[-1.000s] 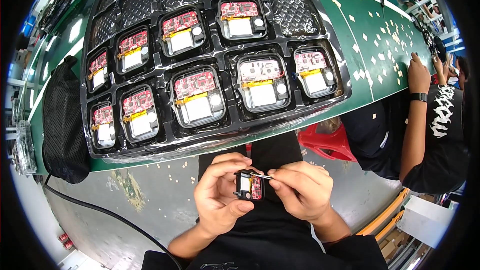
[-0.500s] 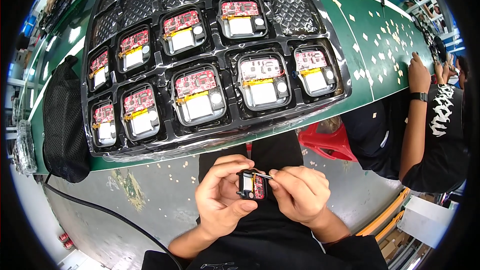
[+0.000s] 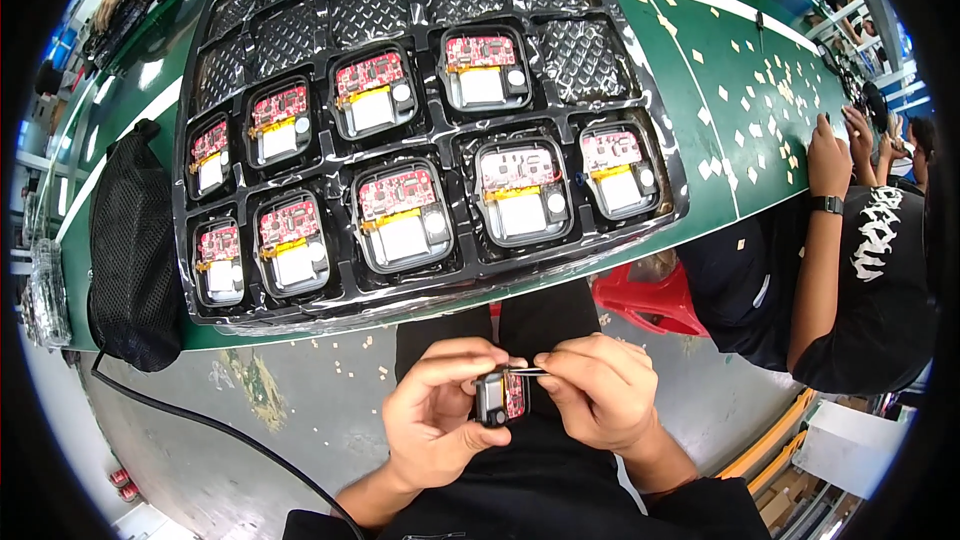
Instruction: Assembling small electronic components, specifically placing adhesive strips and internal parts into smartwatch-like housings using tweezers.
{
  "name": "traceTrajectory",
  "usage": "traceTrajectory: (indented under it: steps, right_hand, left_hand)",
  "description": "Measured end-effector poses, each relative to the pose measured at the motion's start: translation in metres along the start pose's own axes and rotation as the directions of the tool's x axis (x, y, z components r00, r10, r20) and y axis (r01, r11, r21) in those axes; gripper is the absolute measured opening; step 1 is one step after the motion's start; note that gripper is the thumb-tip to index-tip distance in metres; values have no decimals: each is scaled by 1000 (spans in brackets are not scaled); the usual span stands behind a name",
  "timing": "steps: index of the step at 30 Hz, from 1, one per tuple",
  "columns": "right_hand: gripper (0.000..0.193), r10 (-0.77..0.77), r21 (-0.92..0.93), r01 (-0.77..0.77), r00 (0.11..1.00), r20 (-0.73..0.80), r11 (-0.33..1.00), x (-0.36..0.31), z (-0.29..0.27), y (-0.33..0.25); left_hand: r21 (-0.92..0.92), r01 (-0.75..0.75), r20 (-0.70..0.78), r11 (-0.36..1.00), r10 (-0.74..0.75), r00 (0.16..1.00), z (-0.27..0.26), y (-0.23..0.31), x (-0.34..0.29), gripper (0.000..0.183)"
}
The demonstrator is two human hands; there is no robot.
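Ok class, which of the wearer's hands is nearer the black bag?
Left. The left hand is right of the bag and lower in view; the right hand, farther right.

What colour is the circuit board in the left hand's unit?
The circuit board is red; it shows best in the head view.

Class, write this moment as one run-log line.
left hand: holds small device | right hand: holds slim metal tool at device's far edge | black tray: partly filled

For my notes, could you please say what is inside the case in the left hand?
The case shows a red circuit board, yellow strip and grey block; whatever lies under them is covered.
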State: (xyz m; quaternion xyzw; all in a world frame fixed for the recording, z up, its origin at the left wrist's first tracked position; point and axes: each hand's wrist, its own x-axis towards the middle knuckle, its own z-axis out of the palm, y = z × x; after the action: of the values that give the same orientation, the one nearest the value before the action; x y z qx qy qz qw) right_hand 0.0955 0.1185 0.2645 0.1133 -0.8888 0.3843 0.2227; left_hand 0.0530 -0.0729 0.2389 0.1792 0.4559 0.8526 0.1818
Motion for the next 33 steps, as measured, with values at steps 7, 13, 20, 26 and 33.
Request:
traceTrajectory:
  steps: [7,13,20,26,33]
  right_hand:
    - [36,377,783,-539,826,419,311,-17,-16,-12]
    - [33,353,723,-272,935,42,635,18,-37,-22]
    - [34,12,-126,-47,965,-262,991,136,-71,-6]
    - [16,126,-194,-135,990,-62,972,184,-74,15]
    - [14,92,-368,-87,996,-5,926,183,-71,24]
  left_hand:
    - [211,-298,205,931,255,945,15,6,15,38]
    - [333,-490,228,806,435,871,27,-7,16,53]
    - [479,-96,268,872,-41,962,8,-69,17,43]
    - [579,239,162,779,-398,903,-50,-151,-4,41]
    - [619,349,84,703,-502,861,-64,-163,2,39]
